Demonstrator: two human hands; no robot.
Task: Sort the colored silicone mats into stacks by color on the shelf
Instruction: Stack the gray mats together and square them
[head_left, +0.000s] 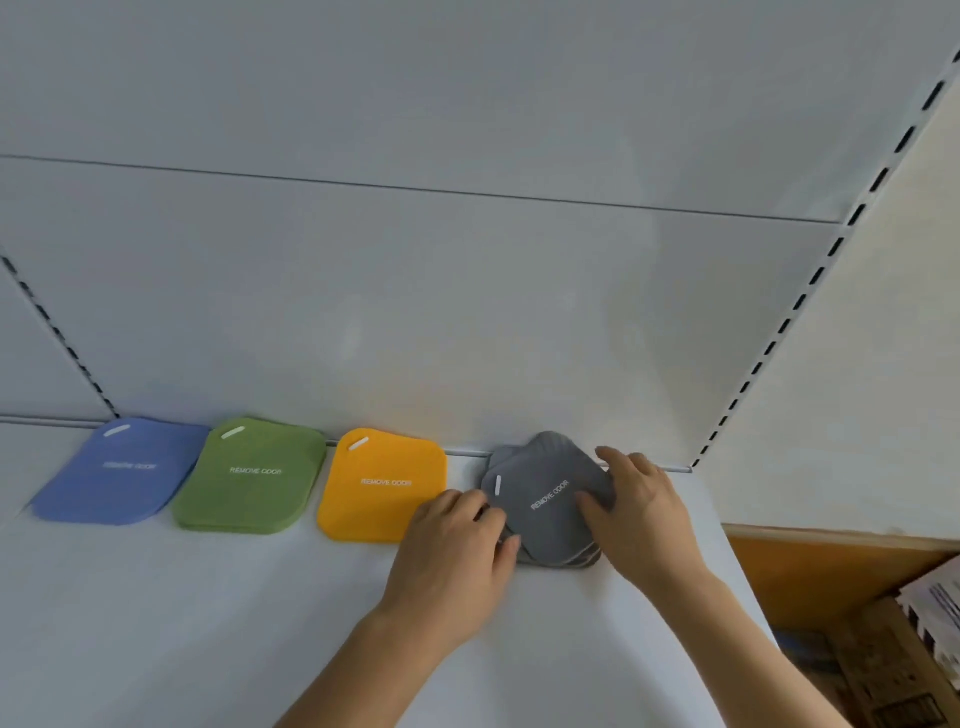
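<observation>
- The grey stack (548, 499) sits on the white shelf (208, 597), at the right end of a row along the back panel (467, 312); its mats lie fanned and twisted, corners out of line.
- Left of the grey stack come the yellow stack (379, 483), then the green stack (252, 475), then the blue stack (124, 470) (all three look squared up, so sorting seems nearly done).
- The left hand (457, 545) has curled fingers pinching the grey stack's left edge, its grip closed on the mats, probably to square them.
- The right hand (639, 504) presses the top grey mat with fairly straight fingers, released rather than clenched, likely steadying it.
- Cardboard boxes (893, 649) lie below and right of the grey stack.
</observation>
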